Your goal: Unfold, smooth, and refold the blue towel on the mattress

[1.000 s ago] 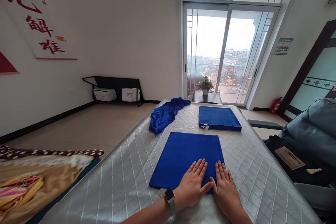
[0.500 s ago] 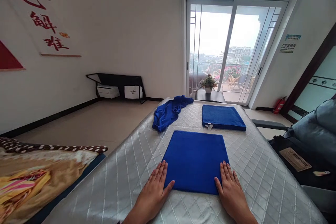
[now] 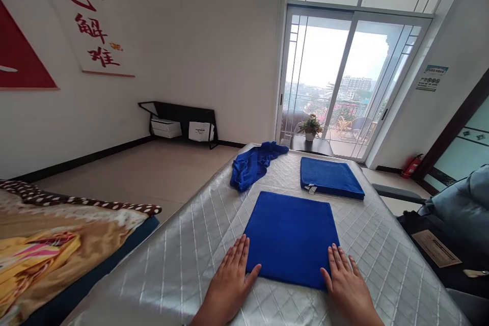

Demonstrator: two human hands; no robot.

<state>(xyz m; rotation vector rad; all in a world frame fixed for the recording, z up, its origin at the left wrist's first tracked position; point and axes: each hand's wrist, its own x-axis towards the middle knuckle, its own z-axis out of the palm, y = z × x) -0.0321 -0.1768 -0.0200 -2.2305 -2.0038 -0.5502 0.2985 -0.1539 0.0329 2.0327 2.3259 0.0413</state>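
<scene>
A folded blue cloth (image 3: pixel 292 239) lies flat and square on the silver quilted table cover (image 3: pixel 179 244), close in front of me. My left hand (image 3: pixel 232 277) rests palm down at its near left corner, fingers stretched out and touching the edge. At the near right corner lies my right hand (image 3: pixel 346 277), also flat with fingers extended along the side. Behind, to the right, sits a neat stack of folded blue cloths (image 3: pixel 331 177) with a white tag at its front corner. Farther left a crumpled blue cloth (image 3: pixel 255 163) lies in a loose heap.
To the left is a bed with a tan blanket (image 3: pixel 95 234). Beyond the table's far end a potted plant (image 3: pixel 310 127) stands on a small dark table before sliding glass doors. At right are a dark chair (image 3: pixel 458 198) and a cardboard piece (image 3: pixel 435 248).
The view has turned slightly left, so everything appears shifted to the right. Both hands stay flat at the folded cloth's near corners; the cloths have not visibly moved on the table.
</scene>
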